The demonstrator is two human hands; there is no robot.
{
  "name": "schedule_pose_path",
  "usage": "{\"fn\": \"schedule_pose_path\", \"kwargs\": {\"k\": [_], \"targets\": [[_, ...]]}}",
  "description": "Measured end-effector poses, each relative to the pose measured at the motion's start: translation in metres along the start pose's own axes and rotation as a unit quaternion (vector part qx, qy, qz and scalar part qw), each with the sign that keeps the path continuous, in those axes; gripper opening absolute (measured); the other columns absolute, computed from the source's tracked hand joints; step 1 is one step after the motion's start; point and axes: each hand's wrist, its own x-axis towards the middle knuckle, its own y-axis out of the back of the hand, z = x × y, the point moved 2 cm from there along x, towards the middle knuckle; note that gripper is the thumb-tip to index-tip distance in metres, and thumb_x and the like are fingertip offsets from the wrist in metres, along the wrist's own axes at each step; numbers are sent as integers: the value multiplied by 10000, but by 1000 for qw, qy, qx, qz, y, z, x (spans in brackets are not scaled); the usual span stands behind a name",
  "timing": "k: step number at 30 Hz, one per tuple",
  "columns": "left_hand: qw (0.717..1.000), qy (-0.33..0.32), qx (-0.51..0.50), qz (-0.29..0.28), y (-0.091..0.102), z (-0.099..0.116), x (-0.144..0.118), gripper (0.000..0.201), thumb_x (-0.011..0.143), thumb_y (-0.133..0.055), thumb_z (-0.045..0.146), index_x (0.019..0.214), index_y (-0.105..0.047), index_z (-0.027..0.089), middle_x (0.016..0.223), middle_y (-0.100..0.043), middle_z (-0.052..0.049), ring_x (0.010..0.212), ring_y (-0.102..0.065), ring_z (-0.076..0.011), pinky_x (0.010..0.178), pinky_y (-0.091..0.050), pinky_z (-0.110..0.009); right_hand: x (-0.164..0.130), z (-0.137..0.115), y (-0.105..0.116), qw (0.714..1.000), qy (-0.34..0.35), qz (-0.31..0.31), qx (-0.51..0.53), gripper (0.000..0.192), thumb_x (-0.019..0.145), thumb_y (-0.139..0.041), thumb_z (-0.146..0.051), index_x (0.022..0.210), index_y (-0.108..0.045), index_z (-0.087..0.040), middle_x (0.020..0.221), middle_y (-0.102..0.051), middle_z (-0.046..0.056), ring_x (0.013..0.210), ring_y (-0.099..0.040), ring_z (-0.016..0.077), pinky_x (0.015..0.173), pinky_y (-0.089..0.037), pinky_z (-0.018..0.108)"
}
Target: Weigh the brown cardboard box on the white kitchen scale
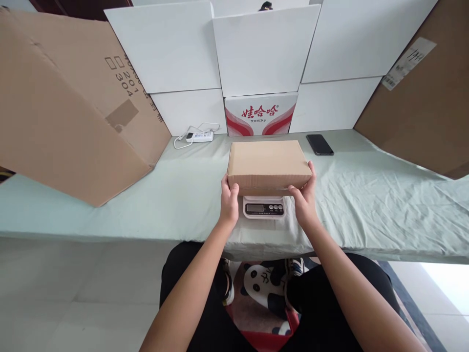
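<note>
A closed brown cardboard box is over a small white digital scale near the front of the table. My left hand grips the box's near left corner, thumb on the front face. At the near right corner my right hand holds it too, with the thumb against the lower front edge. The scale's display and buttons stick out toward me; its weighing plate is hidden under the box. Whether the box rests on the plate or is held just above it, I cannot tell.
A black phone lies at the back right, and a white power strip with a cable at the back left. White boxes form a wall behind. Large cardboard panels flank the green-covered table.
</note>
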Motion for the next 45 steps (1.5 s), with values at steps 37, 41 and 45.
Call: {"fn": "schedule_pose_path", "kwargs": {"k": [37,41,45], "targets": [[967,80,-139,196,42,39,30,658,1117,-349,484,1738,-479,312,1903,-357,-28,1760,-368,-210,1416,-351,-395,32,-5,40,950,-117,162,240,870,816,-656,-497,1639,-384,-413,1465,-588,96,1417,-727,318,1381,-432,553],[965,86,-154,193,37,40,28,658,1134,-336,465,1741,-477,255,1908,-348,-59,1765,-346,-171,1405,-340,-325,29,-12,31,938,-120,190,265,695,879,-643,-496,1549,-492,-392,1334,-611,54,1243,-772,246,1282,-527,495],[962,90,-172,189,35,38,28,655,1142,-344,465,1748,-460,247,1911,-342,-67,1754,-369,-161,1357,-404,-286,28,-15,26,927,-132,202,287,598,887,-621,-441,1476,-549,-375,1248,-628,44,1115,-767,215,1136,-610,442]]}}
